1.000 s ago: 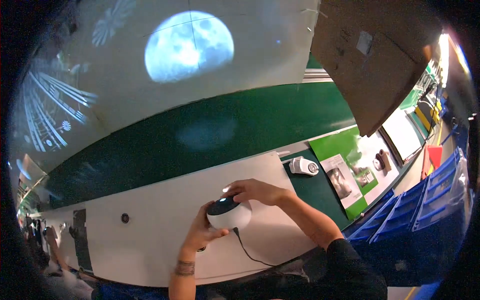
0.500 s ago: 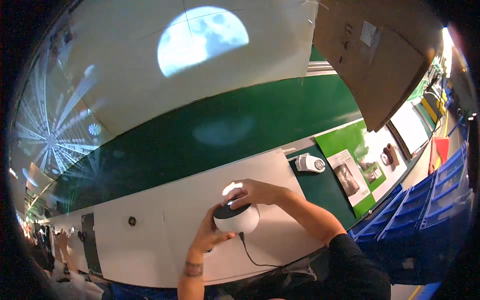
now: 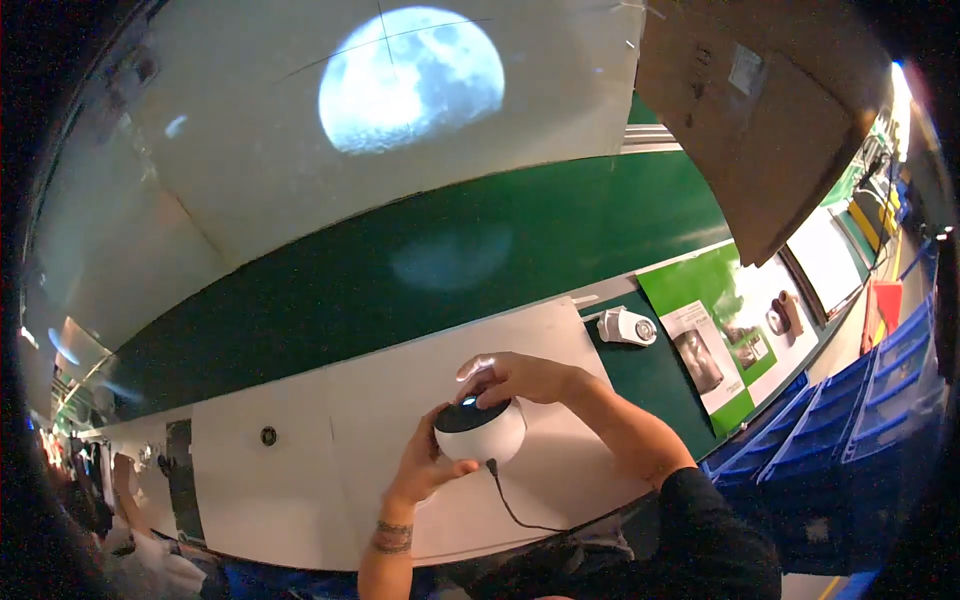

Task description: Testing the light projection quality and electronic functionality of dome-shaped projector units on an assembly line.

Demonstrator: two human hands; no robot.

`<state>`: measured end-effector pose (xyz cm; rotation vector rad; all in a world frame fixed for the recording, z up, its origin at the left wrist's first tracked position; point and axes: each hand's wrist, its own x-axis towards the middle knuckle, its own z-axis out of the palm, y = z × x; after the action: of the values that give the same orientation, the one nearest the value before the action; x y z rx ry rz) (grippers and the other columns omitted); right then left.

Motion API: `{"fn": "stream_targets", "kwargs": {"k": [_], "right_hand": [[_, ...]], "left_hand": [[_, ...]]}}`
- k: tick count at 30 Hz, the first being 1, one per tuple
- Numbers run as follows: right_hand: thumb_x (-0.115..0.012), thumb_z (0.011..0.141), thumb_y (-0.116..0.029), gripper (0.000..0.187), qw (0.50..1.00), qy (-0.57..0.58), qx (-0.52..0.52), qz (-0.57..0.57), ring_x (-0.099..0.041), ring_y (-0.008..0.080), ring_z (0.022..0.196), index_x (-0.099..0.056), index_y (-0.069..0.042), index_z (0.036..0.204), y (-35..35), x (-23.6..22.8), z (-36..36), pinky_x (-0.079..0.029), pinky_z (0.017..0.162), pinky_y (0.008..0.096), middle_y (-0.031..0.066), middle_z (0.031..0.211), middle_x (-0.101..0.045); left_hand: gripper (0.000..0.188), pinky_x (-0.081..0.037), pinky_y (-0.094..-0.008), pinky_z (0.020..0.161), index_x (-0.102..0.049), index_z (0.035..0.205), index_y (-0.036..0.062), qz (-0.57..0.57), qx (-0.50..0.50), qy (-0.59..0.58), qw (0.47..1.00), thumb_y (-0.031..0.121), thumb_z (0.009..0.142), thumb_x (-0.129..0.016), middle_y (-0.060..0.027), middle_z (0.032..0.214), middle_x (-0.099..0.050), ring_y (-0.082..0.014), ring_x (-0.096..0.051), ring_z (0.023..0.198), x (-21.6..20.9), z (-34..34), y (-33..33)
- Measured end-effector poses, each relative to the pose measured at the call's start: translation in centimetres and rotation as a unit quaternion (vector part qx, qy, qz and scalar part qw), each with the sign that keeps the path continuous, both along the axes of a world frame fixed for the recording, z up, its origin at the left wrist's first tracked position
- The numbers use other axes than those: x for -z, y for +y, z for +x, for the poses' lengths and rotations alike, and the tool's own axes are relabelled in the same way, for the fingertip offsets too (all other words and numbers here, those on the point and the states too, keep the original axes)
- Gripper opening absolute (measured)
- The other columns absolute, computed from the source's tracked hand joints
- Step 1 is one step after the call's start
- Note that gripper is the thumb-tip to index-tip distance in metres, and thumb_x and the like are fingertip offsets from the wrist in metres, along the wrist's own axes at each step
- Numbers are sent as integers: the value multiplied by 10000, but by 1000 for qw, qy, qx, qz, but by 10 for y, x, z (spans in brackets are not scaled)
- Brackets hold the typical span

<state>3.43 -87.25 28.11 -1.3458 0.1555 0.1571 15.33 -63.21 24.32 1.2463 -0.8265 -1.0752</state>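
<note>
On the white table (image 3: 330,450), left hand (image 3: 425,465) cups the round projector (image 3: 480,432); right hand (image 3: 515,378) grips its top.

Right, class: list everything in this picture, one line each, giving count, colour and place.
projector: 1, white with black top, between both hands
cable: 1, black, running from projector over the bench
bench: 1, white, centre
moon image: 1, bluish, on pale screen above
small device: 1, white, right on green mat
sheets: several, printed, far right
crates: several, blue, lower right
cardboard: 1, brown, upper right
left hand: cups projector
right hand: on its top
</note>
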Motion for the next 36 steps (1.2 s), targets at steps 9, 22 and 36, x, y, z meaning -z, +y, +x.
{"fn": "stream_targets", "kwargs": {"k": [9,22,36], "right_hand": [[-714,959,-37,452,989,-12,-12,-148,-654,206,1185,-534,3,1372,3,1,0,-512,1043,338,131,1232,-708],[-684,962,-3,431,999,-15,-8,-29,-642,228,1217,-541,-24,1368,0,9,1,-482,1089,359,125,1275,-695],[-746,961,-107,484,996,-37,-20,-77,-642,208,1180,-545,-29,1394,-5,20,2,-496,1059,351,115,1272,-701]], "left_hand": [[1103,-378,-409,1188,-346,1539,-33,-11,-10,-12,1000,298,710,-994,-158,1450,-514,-262,-484,1383,-1,-5,0],[1121,-369,-412,1200,-338,1549,-38,-13,-10,-10,1000,315,712,-994,-175,1486,-494,-275,-473,1405,7,-5,0],[1134,-368,-406,1197,-326,1551,-39,-9,-3,-15,1000,359,720,-986,-179,1477,-496,-275,-479,1393,2,-6,1]]}}
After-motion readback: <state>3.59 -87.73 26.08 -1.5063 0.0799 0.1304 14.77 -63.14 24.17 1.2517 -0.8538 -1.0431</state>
